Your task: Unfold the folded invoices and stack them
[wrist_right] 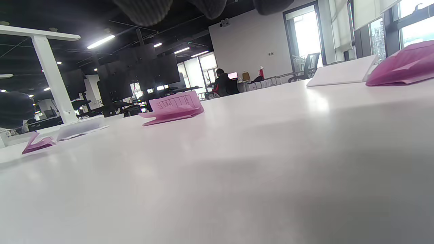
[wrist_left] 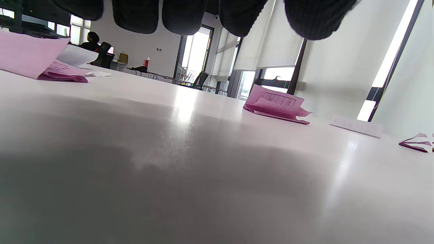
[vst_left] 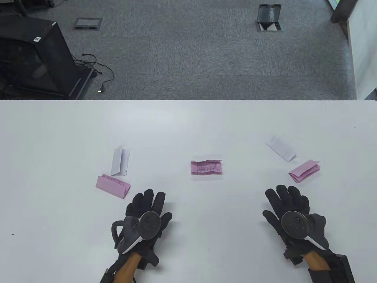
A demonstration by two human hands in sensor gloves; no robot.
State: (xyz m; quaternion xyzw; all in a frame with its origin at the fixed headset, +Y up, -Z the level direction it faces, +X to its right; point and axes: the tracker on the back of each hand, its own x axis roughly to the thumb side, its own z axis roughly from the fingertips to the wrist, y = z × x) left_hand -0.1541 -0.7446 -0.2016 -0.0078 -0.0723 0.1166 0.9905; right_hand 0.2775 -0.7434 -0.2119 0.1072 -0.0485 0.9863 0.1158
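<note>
- Left hand (vst_left: 146, 216) lies flat near the table's (vst_left: 188, 123) front edge, fingers spread, holding nothing;
- right hand (vst_left: 290, 213) likewise;
- five folded invoices (vst_left: 206, 167) lie mid-table.

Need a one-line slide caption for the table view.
Both gloved hands, left hand and right hand, rest empty before five folded invoices on the white table.

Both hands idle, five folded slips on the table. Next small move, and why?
Probably the left hand reaches forward-left for the near-left pink slip. Both it and the right hand hold nothing, all five slips look folded, no stack has begun, and that slip lies closest to the left fingers. The right pink slip would serve equally for the right hand.
</note>
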